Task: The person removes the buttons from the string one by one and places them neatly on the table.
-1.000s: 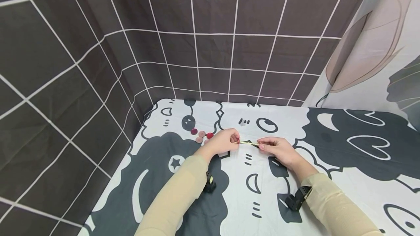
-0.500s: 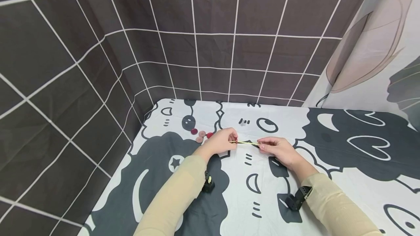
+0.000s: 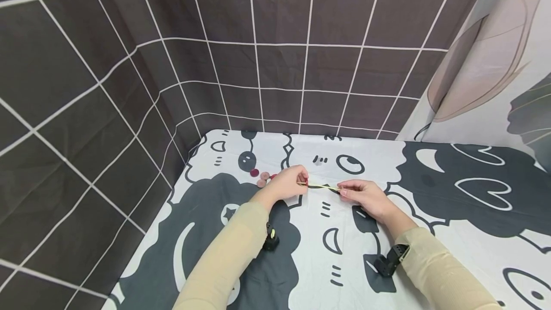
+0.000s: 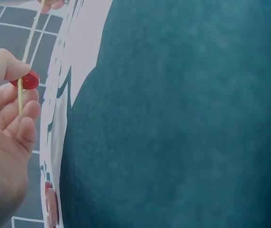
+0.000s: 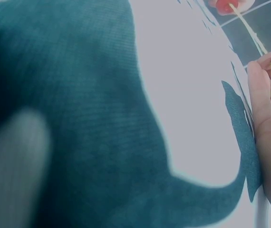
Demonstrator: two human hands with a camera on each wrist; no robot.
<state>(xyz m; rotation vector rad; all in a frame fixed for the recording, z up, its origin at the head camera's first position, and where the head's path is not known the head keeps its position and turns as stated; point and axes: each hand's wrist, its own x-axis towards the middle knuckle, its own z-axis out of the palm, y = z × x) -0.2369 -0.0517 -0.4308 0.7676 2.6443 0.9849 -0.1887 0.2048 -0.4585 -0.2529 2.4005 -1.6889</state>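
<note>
My left hand (image 3: 283, 184) pinches a round red button (image 4: 30, 80) between thumb and fingers. A thin yellow string (image 4: 29, 45) passes through the button, and a short tail of it hangs in front of the curled fingers in the left wrist view. To the right, my right hand (image 3: 363, 196) pinches the same string, with a loose end showing beside its fingers (image 5: 260, 88). Between the two hands the string runs almost straight. Close behind the left hand lie a dark red button (image 3: 254, 172) and pink buttons (image 3: 261, 183); a red one is mostly hidden by that hand.
The hands are over a white and dark grey cartoon-print cloth (image 3: 312, 262). Dark grid-patterned fabric (image 3: 275, 66) hangs at the back and left, and a pale curtain with leaf shapes (image 3: 482, 71) at the right.
My left hand has moved a little to the left with the red button, lengthening the string between the hands and covering more of the loose red button. The right hand stays in place.
</note>
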